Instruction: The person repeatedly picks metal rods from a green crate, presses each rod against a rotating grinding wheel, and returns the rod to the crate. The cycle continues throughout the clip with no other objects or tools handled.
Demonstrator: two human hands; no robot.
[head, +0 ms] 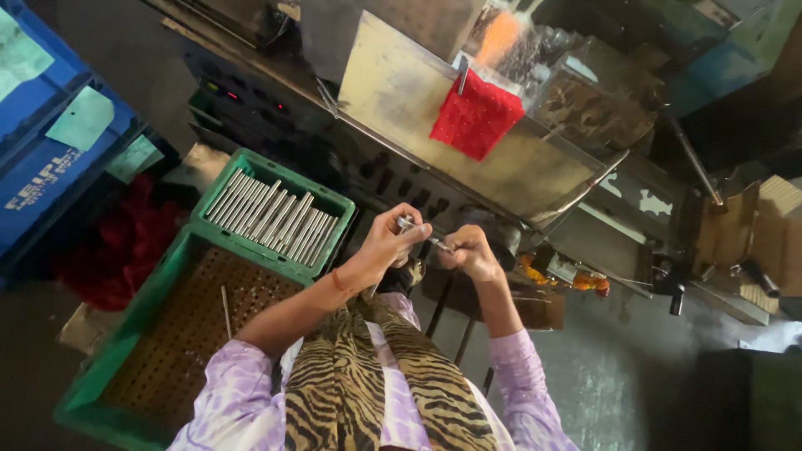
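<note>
My left hand and my right hand are raised together in front of me. Both pinch a thin shiny metal rod that runs between them, the left hand on its upper end and the right hand on its lower end. Purple patterned sleeves and a tiger-striped cloth fill the bottom of the view. To the left, a green crate holds a row of several similar metal rods.
A larger green perforated crate at lower left holds one loose rod. Blue crates stand at far left. A metal machine tray with a red cloth clipped to it lies ahead.
</note>
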